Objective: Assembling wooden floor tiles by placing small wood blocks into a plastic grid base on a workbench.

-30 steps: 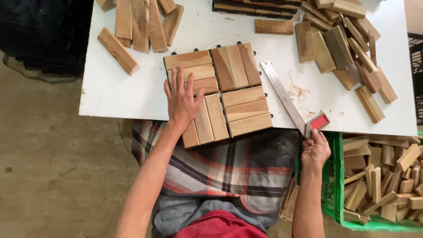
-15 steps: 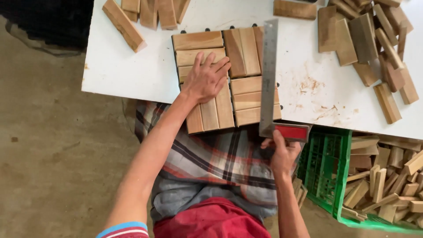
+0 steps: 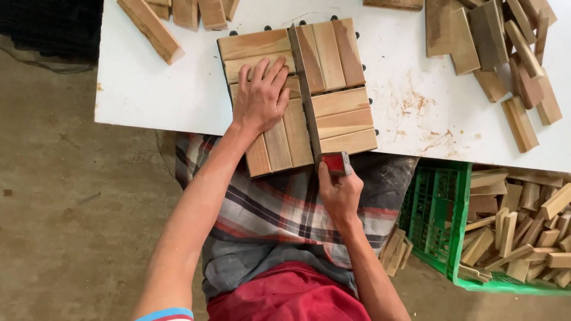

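Left hand (image 3: pixel 260 99) lies flat on wooden tile (image 3: pixel 295 95); right hand (image 3: pixel 339 193) grips metal square (image 3: pixel 310 107).

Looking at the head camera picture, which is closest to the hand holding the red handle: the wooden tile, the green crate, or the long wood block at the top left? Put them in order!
From the right hand:
1. Wooden tile, just above it on the white table's near edge.
2. Green crate, on the floor to its right.
3. Long wood block, far corner up and left.
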